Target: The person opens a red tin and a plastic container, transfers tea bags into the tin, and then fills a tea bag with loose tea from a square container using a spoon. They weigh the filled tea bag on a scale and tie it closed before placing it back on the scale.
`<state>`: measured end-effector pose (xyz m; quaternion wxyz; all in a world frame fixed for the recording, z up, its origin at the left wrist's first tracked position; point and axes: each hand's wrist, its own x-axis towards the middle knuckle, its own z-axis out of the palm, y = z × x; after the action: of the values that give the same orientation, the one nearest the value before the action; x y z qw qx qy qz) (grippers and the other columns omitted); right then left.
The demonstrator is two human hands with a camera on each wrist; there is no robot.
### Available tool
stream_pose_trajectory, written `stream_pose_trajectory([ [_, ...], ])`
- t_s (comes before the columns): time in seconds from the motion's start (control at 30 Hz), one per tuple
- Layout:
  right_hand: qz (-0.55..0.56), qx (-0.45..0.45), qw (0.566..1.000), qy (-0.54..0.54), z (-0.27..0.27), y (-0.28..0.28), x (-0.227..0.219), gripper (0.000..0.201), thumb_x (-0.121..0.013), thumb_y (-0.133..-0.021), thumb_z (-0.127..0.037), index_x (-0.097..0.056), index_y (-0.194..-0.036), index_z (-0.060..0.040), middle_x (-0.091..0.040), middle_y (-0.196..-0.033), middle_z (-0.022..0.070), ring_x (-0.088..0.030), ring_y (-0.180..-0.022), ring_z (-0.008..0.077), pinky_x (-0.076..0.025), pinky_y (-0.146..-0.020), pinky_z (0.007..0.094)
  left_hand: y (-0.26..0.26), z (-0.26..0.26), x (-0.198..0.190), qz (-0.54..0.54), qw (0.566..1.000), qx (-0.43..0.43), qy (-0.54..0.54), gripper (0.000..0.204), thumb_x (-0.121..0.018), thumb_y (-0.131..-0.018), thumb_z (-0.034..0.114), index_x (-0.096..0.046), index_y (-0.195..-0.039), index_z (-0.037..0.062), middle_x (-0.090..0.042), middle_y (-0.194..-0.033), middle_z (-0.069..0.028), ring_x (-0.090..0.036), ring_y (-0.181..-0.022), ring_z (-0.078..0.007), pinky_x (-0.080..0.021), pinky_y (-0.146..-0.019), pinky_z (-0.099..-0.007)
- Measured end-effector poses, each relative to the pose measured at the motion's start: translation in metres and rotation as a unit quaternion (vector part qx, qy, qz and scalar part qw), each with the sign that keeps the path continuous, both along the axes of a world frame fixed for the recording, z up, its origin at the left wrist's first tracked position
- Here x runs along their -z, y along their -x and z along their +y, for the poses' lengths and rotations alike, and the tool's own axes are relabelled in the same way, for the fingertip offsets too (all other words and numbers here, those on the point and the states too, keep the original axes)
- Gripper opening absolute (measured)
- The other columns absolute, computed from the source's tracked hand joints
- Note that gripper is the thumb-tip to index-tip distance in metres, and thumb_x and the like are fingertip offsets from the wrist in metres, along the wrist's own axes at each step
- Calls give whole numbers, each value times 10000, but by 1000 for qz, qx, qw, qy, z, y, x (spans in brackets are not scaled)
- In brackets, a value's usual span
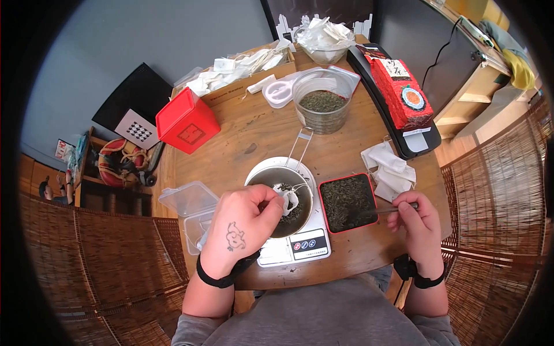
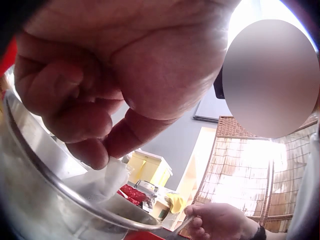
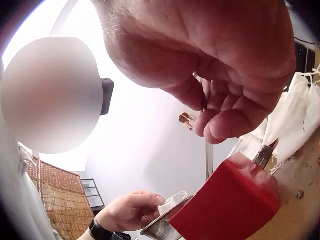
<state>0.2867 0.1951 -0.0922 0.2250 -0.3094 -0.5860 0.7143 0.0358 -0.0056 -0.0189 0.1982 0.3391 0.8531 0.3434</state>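
Steel bowl [image 1: 262, 179] on scale [image 1: 300, 245]; left hand [image 1: 245, 222] pinches white tea bag [image 1: 290, 200]; right hand [image 1: 420, 222] grips spoon [image 1: 388, 210] over red tin [image 1: 348, 202].

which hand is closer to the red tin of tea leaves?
Right. The right hand sits at the red tin's right edge, holding a spoon into it. The left hand is over the metal bowl, pinching a tea bag.

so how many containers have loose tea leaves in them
3: the metal bowl on the scale under the left hand, the red tin by the right hand, and the clear tub farther back. Others may be hidden.
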Motion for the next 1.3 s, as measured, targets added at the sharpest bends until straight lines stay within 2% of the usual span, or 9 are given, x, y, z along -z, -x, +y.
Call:
stream_pose_trajectory([
  [0.27, 59, 43, 996, 60, 5, -12, 11, 166, -565, -1114, -149, -630, -1195, -20, -726, -918, 70, -665, -791, 120, -531, -722, 276, -1, 4, 0, 2, 1000, 11, -2, 205, -708, -935, 182, -764, -888, -9, -673, -664, -186, -684, -581, -294, -535, -602, -387],
  [0.57, 111, 65, 991, 46, -10, -2, -13, 180, -574, -1112, -154, -615, -1207, -7, -731, -940, 92, -676, -819, 135, -543, -751, 285, -3, 5, 0, 9, 1000, 24, -7, 198, -702, -931, 179, -763, -877, -1, -685, -683, -189, -694, -607, -326, -544, -620, -397],
  [0.77, 143, -12, 990, 1, -25, 27, -33, 161, -558, -1114, -104, -629, -1217, -4, -724, -977, 64, -664, -852, 104, -547, -787, 269, -5, 6, 0, 0, 1000, 25, -4, 198, -700, -932, 188, -759, -881, 6, -692, -707, -190, -700, -638, -348, -546, -634, -407],
  [0.83, 133, -21, 991, -9, -30, 34, -36, 158, -563, -1112, -101, -631, -1219, -6, -722, -986, 61, -672, -870, 101, -547, -790, 263, -4, 4, 4, 15, 999, 43, -24, 180, -723, -940, 156, -752, -903, -18, -662, -667, -126, -606, -595, -162, -494, -592, -338],
  [0.87, 123, -29, 992, -18, -33, 37, -37, 156, -569, -1110, -98, -632, -1220, -8, -721, -995, 57, -679, -888, 98, -548, -794, 258, -5, 4, 4, 15, 999, 41, -24, 180, -723, -940, 156, -752, -903, -18, -662, -667, -126, -606, -595, -162, -494, -592, -338],
  [1.07, 79, -47, 990, -109, -42, 46, -46, 139, -591, -1093, -70, -654, -1191, 5, -728, -995, 54, -711, -901, 93, -566, -777, 249, -4, 2, 3, 25, 998, 50, -38, 173, -724, -930, 154, -753, -903, -14, -675, -682, -152, -643, -601, -202, -507, -600, -353],
  [1.13, 70, -49, 986, -140, -45, 49, -51, 131, -597, -1086, -63, -659, -1176, 9, -732, -978, 60, -716, -883, 98, -568, -762, 252, -5, 4, 0, 5, 999, 44, -25, 179, -698, -920, 167, -739, -866, 1, -689, -730, -190, -687, -649, -369, -540, -631, -421],
  [1.23, 54, -58, 980, -184, -47, 54, -58, 120, -612, -1067, -44, -665, -1156, 16, -736, -921, 74, -725, -856, 114, -565, -730, 267, -6, 5, 2, 15, 998, 56, -33, 180, -697, -920, 164, -737, -860, -1, -681, -718, -190, -678, -629, -364, -532, -618, -426],
  [1.3, 25, -76, 962, -259, -46, 58, -63, 111, -631, -1043, -29, -672, -1136, 15, -736, -865, 91, -730, -800, 137, -557, -687, 280, -7, 5, 0, 9, 998, 55, -30, 180, -696, -920, 162, -736, -856, -1, -678, -714, -190, -675, -626, -363, -529, -615, -429],
])
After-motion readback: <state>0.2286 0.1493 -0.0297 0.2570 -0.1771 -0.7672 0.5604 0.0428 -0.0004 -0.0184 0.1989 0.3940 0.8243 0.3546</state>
